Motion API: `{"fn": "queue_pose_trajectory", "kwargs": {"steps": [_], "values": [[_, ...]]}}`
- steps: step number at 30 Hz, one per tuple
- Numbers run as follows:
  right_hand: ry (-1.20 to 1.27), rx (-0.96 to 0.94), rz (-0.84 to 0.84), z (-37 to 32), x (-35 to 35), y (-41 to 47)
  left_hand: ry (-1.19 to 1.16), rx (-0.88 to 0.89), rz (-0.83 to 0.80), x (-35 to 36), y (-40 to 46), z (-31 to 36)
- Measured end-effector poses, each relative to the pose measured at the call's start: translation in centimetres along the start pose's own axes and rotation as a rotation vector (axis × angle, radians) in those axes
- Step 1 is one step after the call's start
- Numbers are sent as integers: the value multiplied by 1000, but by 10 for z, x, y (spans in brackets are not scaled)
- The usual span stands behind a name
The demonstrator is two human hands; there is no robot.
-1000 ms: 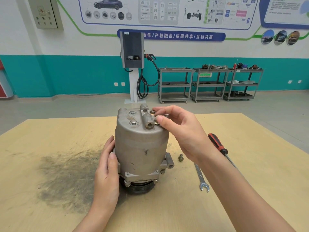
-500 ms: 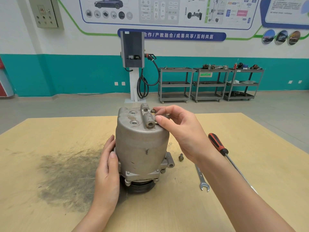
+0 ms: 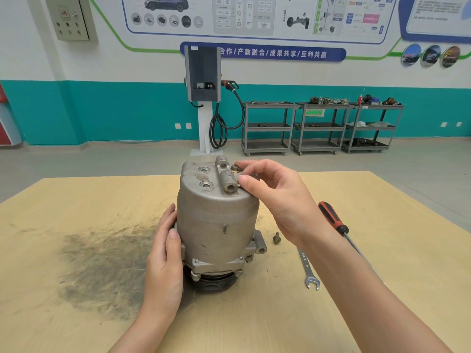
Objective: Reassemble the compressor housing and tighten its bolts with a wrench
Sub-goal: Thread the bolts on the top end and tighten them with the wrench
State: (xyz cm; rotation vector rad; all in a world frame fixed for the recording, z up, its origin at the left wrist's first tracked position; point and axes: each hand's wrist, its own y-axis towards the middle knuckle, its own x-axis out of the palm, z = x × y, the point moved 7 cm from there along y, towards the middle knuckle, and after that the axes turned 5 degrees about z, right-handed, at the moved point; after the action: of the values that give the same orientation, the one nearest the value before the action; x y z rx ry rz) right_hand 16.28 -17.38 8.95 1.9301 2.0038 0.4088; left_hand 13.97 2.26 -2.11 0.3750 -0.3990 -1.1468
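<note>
grime, a dull grey smear, marks the pale wooden table on the left. next comes the left hand, its fingers nearly straight and flat against the side of the compressor housing, steadying rather than clasping it. the housing stands upright near the middle of the table on its dark ribbed pulley; it looks like cast metal, matte and faintly rough, rounded at the shoulders, so i judge it heavy, stiff and unlikely to slip, best braced low on the barrel or by the lugs at its flange. on its top face, the right hand has its grip curled in, thumb and forefinger pinching a small bolt beside the raised port block; the bolt seems light and easy to fumble. right of the housing a loose bolt lies on the table, then a slim steel wrench, smooth and hard, then a screwdriver with a red and black handle.
</note>
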Motion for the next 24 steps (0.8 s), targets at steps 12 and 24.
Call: {"fn": "queue_pose_trajectory", "kwargs": {"steps": [12, 24], "values": [[12, 2, -17, 1, 0, -1, 11, -20, -1, 0, -1, 4], [9, -9, -4, 1, 1, -2, 19, -20, -7, 0, -1, 4]]}}
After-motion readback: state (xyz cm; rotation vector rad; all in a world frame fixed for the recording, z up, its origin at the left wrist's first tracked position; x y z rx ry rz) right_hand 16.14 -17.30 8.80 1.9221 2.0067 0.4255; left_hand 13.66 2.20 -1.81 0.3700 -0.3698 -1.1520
